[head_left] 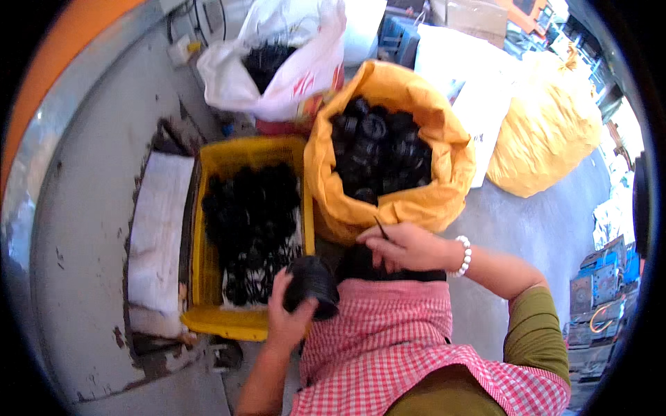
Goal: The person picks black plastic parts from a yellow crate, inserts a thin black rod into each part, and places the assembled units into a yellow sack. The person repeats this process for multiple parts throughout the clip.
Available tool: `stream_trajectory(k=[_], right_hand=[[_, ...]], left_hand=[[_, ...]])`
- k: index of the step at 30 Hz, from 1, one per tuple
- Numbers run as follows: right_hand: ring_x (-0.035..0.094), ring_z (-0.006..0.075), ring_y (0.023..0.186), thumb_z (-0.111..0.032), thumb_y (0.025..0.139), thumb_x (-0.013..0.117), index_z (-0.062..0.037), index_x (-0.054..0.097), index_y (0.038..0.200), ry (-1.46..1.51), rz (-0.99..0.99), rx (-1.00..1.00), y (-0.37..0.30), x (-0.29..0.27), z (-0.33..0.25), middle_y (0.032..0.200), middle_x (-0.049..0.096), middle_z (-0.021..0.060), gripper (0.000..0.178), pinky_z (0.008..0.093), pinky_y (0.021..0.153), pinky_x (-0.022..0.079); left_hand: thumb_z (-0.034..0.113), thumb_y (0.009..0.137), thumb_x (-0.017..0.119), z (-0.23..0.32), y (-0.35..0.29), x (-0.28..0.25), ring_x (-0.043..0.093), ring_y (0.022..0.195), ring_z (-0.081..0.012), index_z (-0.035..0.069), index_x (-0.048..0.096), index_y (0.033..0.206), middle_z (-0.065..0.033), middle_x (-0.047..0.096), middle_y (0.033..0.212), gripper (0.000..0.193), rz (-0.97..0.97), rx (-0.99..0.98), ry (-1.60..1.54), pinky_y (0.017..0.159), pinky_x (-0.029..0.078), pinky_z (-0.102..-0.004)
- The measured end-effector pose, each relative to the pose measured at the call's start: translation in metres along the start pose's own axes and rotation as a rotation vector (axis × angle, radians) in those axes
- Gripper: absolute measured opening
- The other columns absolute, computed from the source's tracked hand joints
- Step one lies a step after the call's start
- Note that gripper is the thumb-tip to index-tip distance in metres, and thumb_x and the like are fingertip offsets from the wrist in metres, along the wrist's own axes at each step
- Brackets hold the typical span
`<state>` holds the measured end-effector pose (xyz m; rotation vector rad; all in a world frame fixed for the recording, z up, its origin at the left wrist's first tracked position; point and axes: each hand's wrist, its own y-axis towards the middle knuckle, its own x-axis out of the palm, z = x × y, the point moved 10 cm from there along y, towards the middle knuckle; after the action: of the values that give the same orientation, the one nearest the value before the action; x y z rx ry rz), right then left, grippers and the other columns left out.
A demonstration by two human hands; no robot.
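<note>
My left hand [286, 320] is wrapped round a black, round, cup-like part [311, 286] with ribbed sides, held tilted over the near right corner of a yellow plastic crate [197, 208]. Inside the crate lies a heap of small black parts [253, 208]. A thin, dark, pointed tool [381, 228] sticks up from the closed fingers of my right hand [415, 248], just in front of an orange-yellow sack [320, 180]. The fingers hide the rest of that tool, so its kind cannot be told. Black round parts [374, 149] fill the open sack.
Behind the crate stands a white sack [305, 83] with more black pieces. A tied yellow sack [548, 132] sits at the far right, beside white sheets [461, 62]. A grey metal panel [83, 208] borders the left. Metal blocks [596, 291] are stacked at right.
</note>
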<state>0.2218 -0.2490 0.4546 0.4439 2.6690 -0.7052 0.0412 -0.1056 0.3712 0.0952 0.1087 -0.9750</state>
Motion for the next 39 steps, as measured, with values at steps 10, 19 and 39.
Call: stream_trajectory(k=[10,19,39], right_hand=[[0.060,0.0282,0.084,0.000,0.070,0.065,-0.0134,0.052,0.130,-0.514,0.144,-0.806,-0.030,0.028,-0.064,0.107,0.054,0.0101,0.063,0.0349,0.068,0.052],[0.058,0.0213,0.073,-0.018,0.083,0.055,-0.0059,0.057,0.104,-0.909,0.075,-1.017,-0.045,0.057,-0.083,0.086,0.050,0.0075,0.025,0.0322,0.056,0.048],[0.062,0.0331,0.095,-0.010,0.086,0.056,-0.0014,0.064,0.104,-0.827,-0.309,-0.151,-0.051,-0.036,-0.013,0.104,0.064,0.0145,0.022,0.0389,0.081,0.052]], left_hand=[[0.023,0.093,0.050,-0.012,-0.017,0.055,0.058,0.114,-0.0271,0.004,0.052,0.126,-0.0107,0.059,0.123,0.038,-0.178,-0.567,-1.089,0.096,0.048,-0.0448],[0.015,0.078,0.071,0.008,-0.033,0.068,0.061,0.106,-0.0225,-0.002,0.052,0.126,-0.0101,0.060,0.119,0.055,-0.467,-0.614,-0.765,0.094,0.048,-0.0373],[0.034,0.074,0.077,0.001,-0.031,-0.073,0.042,0.122,-0.0477,0.007,0.058,0.120,-0.0291,0.032,0.141,0.057,-0.197,-0.095,0.843,0.100,0.040,-0.0535]])
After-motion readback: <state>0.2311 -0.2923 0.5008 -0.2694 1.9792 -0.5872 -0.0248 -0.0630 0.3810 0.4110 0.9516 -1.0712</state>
